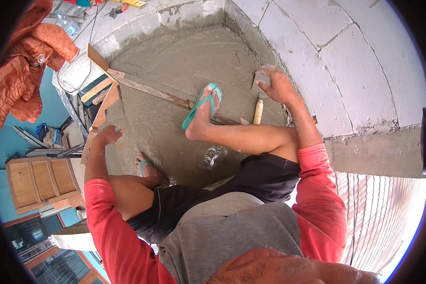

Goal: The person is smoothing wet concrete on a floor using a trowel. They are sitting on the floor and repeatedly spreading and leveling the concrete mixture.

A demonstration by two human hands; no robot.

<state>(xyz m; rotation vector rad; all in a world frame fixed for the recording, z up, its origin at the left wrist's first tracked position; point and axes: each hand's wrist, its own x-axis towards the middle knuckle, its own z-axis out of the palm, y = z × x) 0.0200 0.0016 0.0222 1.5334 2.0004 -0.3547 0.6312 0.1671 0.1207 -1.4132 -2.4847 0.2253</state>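
Observation:
At the right wall, my right hand (pixel 280 86) is closed at the blade of a trowel (pixel 259 111), fingers and thumb along the blade's edge. The trowel's pale wooden handle points back toward me, free of the fingers. Grey wet mortar (pixel 184 52) spreads under and beyond it, with a smoothed, wavy surface. On the left, my left hand (pixel 108 135) is by the wooden edge board (pixel 108 104), its fingers curled; what they hold, if anything, is hidden. A long wooden strip (pixel 151 91) crosses the mortar, and my sandalled foot (pixel 204 108) is over it.
Light block walls (pixel 336 61) rise on the right and a low block edge (pixel 168 18) runs along the back. An orange-brown jacket (pixel 26 61), a plastic bottle (pixel 67 23) and a dark cable lie at the left. My other foot (pixel 149 170) stands on the nearer mortar.

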